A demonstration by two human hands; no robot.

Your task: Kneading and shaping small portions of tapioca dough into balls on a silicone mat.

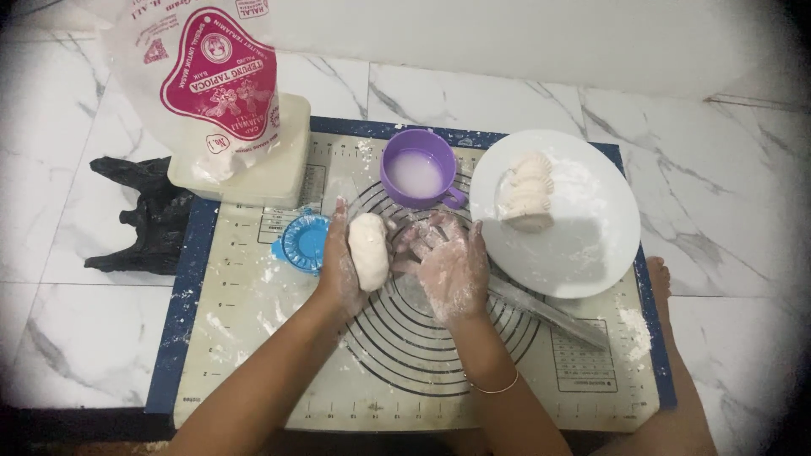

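A lump of white dough [369,250] rests in the left hand [342,262] above the baking mat [253,338]; the floury right hand [452,266] is spread, touching nothing, beside the purple cup [417,167] and white plate [591,245] of dumplings [528,192].

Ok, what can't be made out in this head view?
- Dough: its left side is hidden by the left hand cupping it.
- Rolling pin: its near end goes under the right hand and the plate rim.
- Blue mould: partly behind the left hand, so its shape is unclear.
- Dumplings: count too blurred to tell.
- Box: contents hidden by the flour bag.
- Frame corners: darkened by vignette.
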